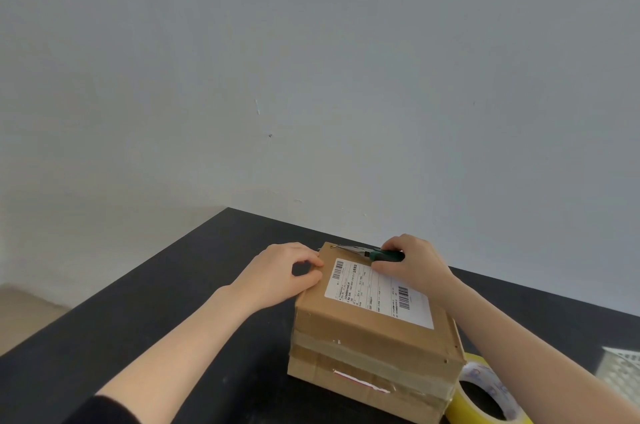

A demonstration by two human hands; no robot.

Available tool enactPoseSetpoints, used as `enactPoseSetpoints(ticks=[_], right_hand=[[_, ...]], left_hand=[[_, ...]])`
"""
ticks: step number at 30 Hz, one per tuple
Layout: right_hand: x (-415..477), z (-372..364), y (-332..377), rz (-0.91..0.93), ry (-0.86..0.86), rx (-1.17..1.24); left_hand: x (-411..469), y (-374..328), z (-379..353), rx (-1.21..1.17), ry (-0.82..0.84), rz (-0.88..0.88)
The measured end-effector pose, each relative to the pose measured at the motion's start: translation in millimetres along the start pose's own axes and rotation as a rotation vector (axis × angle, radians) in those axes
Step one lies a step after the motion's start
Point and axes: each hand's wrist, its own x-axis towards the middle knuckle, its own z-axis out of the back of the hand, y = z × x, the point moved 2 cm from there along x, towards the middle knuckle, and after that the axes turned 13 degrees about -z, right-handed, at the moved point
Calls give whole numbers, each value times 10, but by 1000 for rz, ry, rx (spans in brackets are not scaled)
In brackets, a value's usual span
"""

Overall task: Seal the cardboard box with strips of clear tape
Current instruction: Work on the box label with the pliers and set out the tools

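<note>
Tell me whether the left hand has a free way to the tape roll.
Probably not: the tape roll lies beyond the cardboard box, beneath the right forearm, so the left hand would have to cross both.

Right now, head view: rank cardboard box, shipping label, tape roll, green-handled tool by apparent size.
1. cardboard box
2. shipping label and tape roll: alike; roll cropped, nearer
3. green-handled tool, partly covered

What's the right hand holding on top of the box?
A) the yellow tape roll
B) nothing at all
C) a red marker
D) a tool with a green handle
D: the right hand grips a green-handled tool at the far edge of the cardboard box, while the tape roll lies on the table beside it.
</note>
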Motion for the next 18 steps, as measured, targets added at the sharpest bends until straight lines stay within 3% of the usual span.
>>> enactPoseSetpoints(ticks=[18], right_hand=[[-43, 174, -183, -9, -62, 26]], left_hand=[[10, -51, 25, 42, 27, -4]])
